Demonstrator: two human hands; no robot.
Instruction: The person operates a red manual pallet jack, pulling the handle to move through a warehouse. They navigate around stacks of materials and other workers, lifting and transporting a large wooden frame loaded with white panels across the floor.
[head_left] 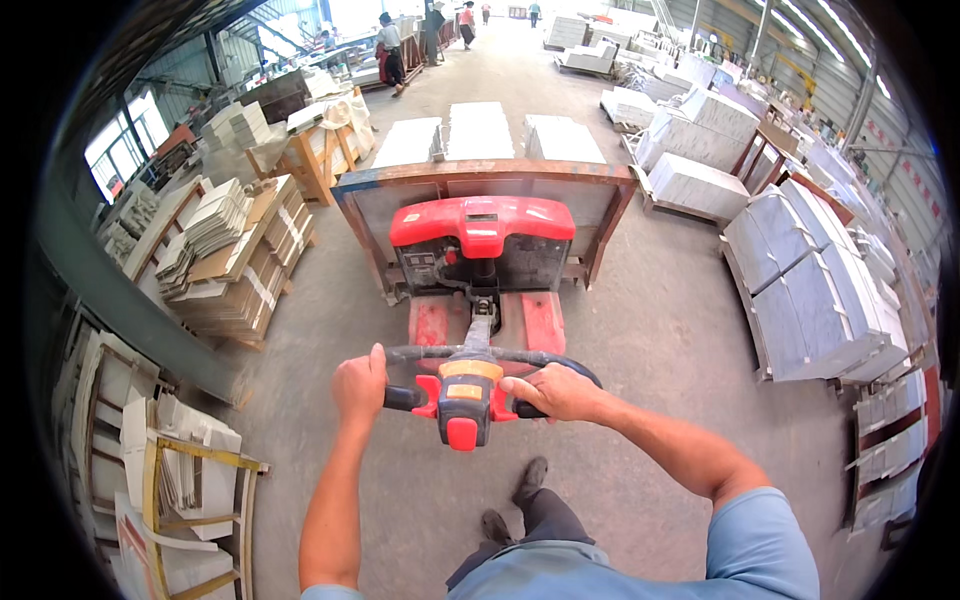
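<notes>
Blue shirt (540, 574) nearest, hands (360, 387) (556, 391) grip a handle (464, 400); red wall lettering (920, 188) seems blurred.

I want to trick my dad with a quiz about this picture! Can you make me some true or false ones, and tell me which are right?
1. The left hand and the right hand are both on the handle. True.
2. The big cover past the handle is green. False: it is red.
3. The right sleeve is blue. True.
4. The shoes below the handle are bright yellow. False: they are dark.
5. White stacks stand beyond the metal frame. True.
6. The left hand is waving in the air. False: it is gripping the handle.
</notes>
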